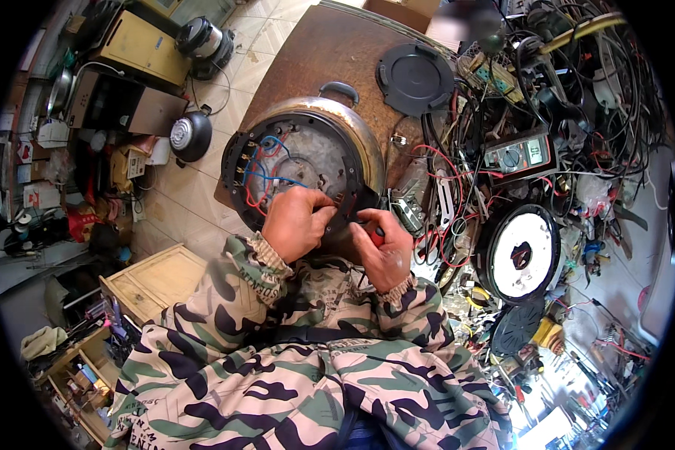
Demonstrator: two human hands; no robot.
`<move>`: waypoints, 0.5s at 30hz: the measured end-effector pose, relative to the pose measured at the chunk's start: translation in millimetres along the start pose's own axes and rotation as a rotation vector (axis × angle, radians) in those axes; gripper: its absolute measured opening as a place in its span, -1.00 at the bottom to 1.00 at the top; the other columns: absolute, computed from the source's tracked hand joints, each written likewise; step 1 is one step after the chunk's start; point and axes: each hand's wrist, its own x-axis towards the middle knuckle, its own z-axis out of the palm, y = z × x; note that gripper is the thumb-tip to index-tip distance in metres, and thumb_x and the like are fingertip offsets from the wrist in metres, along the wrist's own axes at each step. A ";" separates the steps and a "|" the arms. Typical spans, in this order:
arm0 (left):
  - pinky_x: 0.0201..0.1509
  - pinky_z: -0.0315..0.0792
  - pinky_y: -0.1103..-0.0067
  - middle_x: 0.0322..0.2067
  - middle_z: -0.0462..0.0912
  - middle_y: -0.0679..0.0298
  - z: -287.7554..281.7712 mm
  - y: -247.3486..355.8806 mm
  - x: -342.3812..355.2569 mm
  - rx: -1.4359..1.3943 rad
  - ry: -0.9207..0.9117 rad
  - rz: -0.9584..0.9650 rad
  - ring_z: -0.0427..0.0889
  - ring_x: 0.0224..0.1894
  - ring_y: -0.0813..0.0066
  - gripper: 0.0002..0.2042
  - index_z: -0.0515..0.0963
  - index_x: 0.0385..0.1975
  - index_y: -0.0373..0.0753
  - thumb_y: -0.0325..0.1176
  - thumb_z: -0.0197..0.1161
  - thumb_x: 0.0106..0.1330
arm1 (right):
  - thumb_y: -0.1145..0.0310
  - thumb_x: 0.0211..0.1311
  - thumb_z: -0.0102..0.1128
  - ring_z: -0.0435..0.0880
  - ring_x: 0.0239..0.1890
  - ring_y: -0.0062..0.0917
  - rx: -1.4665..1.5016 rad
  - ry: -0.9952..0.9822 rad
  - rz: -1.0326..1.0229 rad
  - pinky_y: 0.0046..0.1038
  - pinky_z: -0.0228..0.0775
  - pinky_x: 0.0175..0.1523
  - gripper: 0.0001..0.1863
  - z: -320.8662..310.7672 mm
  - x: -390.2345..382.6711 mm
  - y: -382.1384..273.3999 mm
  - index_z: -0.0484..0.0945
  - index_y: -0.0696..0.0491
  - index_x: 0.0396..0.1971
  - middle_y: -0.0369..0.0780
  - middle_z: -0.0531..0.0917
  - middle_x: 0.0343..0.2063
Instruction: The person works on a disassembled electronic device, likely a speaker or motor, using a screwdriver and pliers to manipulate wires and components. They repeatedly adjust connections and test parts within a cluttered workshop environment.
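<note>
In front of me, a round metal appliance (296,150) rests with its underside up, its black rim around an open bay. Blue wires (277,142) and red wires (253,191) run inside it. My left hand (296,223) reaches over the near edge of the bay, thumb and fingers pinched together; what they grip is hidden. Just outside the rim at the right, my right hand (386,251) is closed around a red tool handle (379,236). The tool's working end cannot be made out.
A black round cover (416,77) lies on the brown tabletop (296,52). At the right are a multimeter (519,155), a black ring-shaped part with a white disc (529,259), and tangled cables (570,82). A dark pot (191,135) stands on the tiled floor at the left.
</note>
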 end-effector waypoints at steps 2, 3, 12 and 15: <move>-0.58 0.46 0.54 -0.57 0.70 0.14 1.6 -4.9 2.5 -0.114 -0.061 -0.087 0.62 -0.68 0.52 -0.80 0.71 -0.23 -0.46 -0.41 0.28 0.33 | 0.40 0.25 0.39 0.66 -0.49 -0.50 -0.002 -0.020 -0.010 -0.47 0.51 -0.31 -0.71 2.5 2.0 -2.8 0.61 0.18 -0.07 -0.13 0.69 -0.48; -0.58 0.47 0.54 -0.58 0.69 0.15 3.4 -8.9 3.8 -0.175 -0.073 -0.125 0.62 -0.69 0.52 -0.79 0.70 -0.23 -0.47 -0.41 0.28 0.34 | 0.40 0.25 0.39 0.66 -0.50 -0.50 0.001 -0.022 0.003 -0.47 0.51 -0.31 -0.70 3.2 1.4 -1.8 0.62 0.17 -0.07 -0.13 0.68 -0.49; -0.65 0.38 0.60 -0.49 0.70 0.18 9.9 -6.1 11.1 -0.351 -0.106 -0.230 0.59 -0.66 0.55 -0.78 0.67 -0.17 -0.53 -0.47 0.25 0.33 | 0.41 0.27 0.34 0.72 -0.49 -0.39 0.100 0.028 -0.069 -0.42 0.52 -0.31 -0.74 8.7 -1.3 12.9 0.63 0.19 -0.10 -0.03 0.69 -0.50; -0.67 0.32 0.66 -0.48 0.67 0.25 8.7 3.2 11.5 -0.328 -0.114 -0.305 0.58 -0.65 0.60 -0.79 0.66 -0.14 -0.49 -0.48 0.24 0.35 | 0.40 0.26 0.34 0.76 -0.44 -0.30 0.142 0.017 0.009 -0.38 0.54 -0.28 -0.74 11.3 -2.9 18.7 0.62 0.19 -0.11 -0.01 0.71 -0.47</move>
